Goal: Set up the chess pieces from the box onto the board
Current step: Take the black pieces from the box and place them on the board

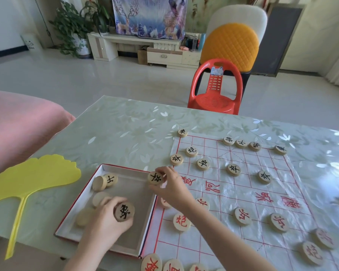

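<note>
While the left hand (104,222) grips a black-lettered piece (124,211) inside the box (125,170), the right hand (173,185) pinches a second piece (155,178) over the box's far right corner; next, probably, both go right of the box onto the board (249,180).

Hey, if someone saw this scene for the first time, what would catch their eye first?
The red chair beyond the table and the yellow leaf-shaped fan lying left of the box stand out. Then the hands: the left hand grips a black-lettered piece over the box, the right hand pinches a second piece at the box's far right corner, beside the board.
</note>
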